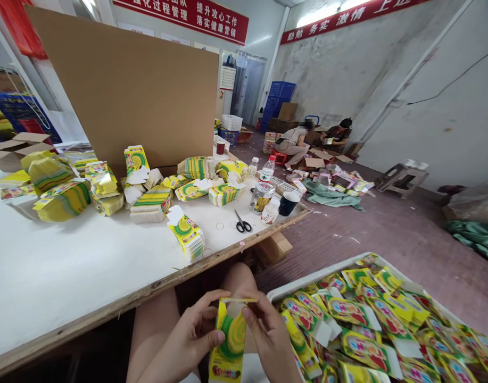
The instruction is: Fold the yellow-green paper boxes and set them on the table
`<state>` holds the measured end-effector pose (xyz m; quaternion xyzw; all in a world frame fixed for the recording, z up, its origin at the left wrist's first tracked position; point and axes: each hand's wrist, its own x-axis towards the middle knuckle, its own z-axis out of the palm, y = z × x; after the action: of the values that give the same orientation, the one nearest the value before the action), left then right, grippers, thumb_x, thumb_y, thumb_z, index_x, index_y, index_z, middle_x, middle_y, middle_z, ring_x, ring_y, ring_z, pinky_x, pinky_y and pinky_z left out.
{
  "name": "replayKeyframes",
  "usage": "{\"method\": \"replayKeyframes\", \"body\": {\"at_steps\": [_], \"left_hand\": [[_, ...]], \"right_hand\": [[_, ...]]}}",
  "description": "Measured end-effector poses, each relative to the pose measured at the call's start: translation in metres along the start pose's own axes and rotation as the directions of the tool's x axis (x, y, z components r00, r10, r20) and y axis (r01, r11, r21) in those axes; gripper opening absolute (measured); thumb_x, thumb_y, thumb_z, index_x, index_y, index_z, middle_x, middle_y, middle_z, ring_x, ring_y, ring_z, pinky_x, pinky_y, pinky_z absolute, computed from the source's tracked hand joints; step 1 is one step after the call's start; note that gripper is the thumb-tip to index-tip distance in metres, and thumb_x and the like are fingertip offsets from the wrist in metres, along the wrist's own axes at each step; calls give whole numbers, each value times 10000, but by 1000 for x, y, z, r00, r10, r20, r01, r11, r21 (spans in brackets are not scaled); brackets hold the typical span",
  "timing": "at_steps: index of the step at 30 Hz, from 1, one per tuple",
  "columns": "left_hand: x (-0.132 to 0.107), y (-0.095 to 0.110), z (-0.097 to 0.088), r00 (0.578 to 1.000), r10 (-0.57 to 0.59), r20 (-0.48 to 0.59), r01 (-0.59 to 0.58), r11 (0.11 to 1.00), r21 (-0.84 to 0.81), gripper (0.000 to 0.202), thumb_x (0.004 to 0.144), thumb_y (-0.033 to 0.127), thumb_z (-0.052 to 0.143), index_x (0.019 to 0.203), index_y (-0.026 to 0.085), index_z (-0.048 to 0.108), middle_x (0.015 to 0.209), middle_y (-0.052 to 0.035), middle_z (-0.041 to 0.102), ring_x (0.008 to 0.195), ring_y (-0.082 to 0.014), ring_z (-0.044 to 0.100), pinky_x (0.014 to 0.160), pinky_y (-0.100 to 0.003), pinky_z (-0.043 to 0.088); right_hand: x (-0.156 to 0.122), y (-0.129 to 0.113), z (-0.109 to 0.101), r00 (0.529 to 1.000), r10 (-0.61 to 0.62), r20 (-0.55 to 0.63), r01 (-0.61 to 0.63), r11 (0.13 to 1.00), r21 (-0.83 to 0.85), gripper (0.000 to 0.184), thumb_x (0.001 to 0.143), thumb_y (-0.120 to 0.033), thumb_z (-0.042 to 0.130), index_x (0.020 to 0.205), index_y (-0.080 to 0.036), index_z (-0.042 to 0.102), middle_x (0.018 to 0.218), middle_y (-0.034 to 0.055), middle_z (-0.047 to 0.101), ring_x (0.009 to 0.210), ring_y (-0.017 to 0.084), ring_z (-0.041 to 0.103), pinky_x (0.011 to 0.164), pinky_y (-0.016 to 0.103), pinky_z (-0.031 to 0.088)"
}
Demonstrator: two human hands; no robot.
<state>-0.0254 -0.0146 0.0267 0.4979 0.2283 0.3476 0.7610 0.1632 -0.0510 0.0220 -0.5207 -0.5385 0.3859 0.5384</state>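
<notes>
Over my lap I hold a yellow and green carton upright between both hands, its top end toward the table. My left hand grips its left side, thumb on the front face. At the upper right edge, my right hand pinches the carton near its top flap. What is inside the carton cannot be made out. On the table ahead lies a stack of flat cartons. To my right stands a white tub heaped with yellow cartons, several with white flaps sticking out.
The white table has a wooden edge and holds several bundles of flat cartons. Scissors, a glass jar and a dark mug sit near its right corner. A cardboard sheet stands behind. Two people sit farther back.
</notes>
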Motion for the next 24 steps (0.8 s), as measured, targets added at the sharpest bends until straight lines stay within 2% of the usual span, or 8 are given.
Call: {"method": "replayKeyframes", "body": {"at_steps": [2, 3, 5, 8, 11, 14, 18, 24], "left_hand": [[2, -1, -1, 996, 49, -78, -41, 994, 101, 423, 843, 304, 717, 1243, 272, 584, 1176, -84, 701, 1031, -226, 665, 866, -295, 509], [2, -2, -2, 991, 70, -114, -53, 988, 146, 400, 852, 298, 704, 1236, 273, 596, 1214, -83, 687, 1041, -227, 664, 870, -293, 516], [3, -5, -1, 985, 88, -148, -55, 975, 215, 395, 873, 291, 673, 1260, 278, 594, 1261, -84, 667, 1054, -229, 668, 880, -296, 532], [2, -9, 0, 987, 83, -135, -42, 958, 283, 402, 905, 282, 621, 1305, 293, 576, 1331, -83, 629, 1112, -235, 649, 932, -314, 533], [-1, -11, 0, 988, 71, -134, -23, 944, 330, 420, 920, 257, 591, 1334, 318, 556, 1393, -67, 585, 1197, -235, 596, 1027, -338, 481], [-1, -9, -1, 990, 54, -132, -11, 952, 307, 453, 916, 254, 595, 1359, 315, 525, 1361, -76, 612, 1173, -235, 608, 1024, -352, 482], [2, -6, 3, 993, 52, -107, -28, 977, 212, 474, 896, 280, 630, 1357, 300, 520, 1284, -88, 664, 1137, -243, 640, 973, -339, 513], [4, -8, 9, 989, 65, -135, -35, 977, 211, 472, 876, 319, 659, 1332, 271, 545, 1240, -100, 684, 1101, -236, 658, 944, -322, 519]], "right_hand": [[1, -7, -5, 996, -71, 49, 76, 992, -104, 303, 949, -444, 525, 1061, -258, 736, 1086, 95, 674, 1058, 252, 619, 913, 340, 486], [2, -11, -7, 994, -80, 73, 90, 987, -136, 321, 946, -455, 521, 1063, -257, 746, 1088, 97, 671, 1052, 256, 615, 903, 341, 486], [2, -14, -8, 995, -8, 97, 23, 987, -161, 340, 923, -453, 559, 1158, -256, 707, 1040, 86, 685, 952, 240, 637, 811, 319, 509], [1, -6, -3, 981, 150, 122, -127, 976, -176, 416, 888, -400, 610, 1270, -235, 600, 872, 43, 697, 740, 195, 634, 650, 270, 503], [0, 7, 4, 984, 163, 74, -140, 958, -251, 366, 890, -374, 574, 1223, -224, 589, 698, -11, 614, 616, 166, 573, 568, 244, 460], [0, 11, 6, 990, 134, 37, -114, 936, -333, 326, 875, -339, 565, 1177, -220, 597, 620, -46, 529, 548, 144, 517, 520, 229, 412], [1, 1, 7, 982, 169, 82, -124, 912, -390, 369, 827, -282, 583, 1188, -209, 565, 577, -80, 473, 484, 122, 443, 467, 219, 339], [-1, 9, 10, 989, 148, -24, -147, 930, -337, 357, 831, -290, 573, 1173, -206, 515, 594, -69, 547, 495, 138, 499, 485, 227, 390]]}}
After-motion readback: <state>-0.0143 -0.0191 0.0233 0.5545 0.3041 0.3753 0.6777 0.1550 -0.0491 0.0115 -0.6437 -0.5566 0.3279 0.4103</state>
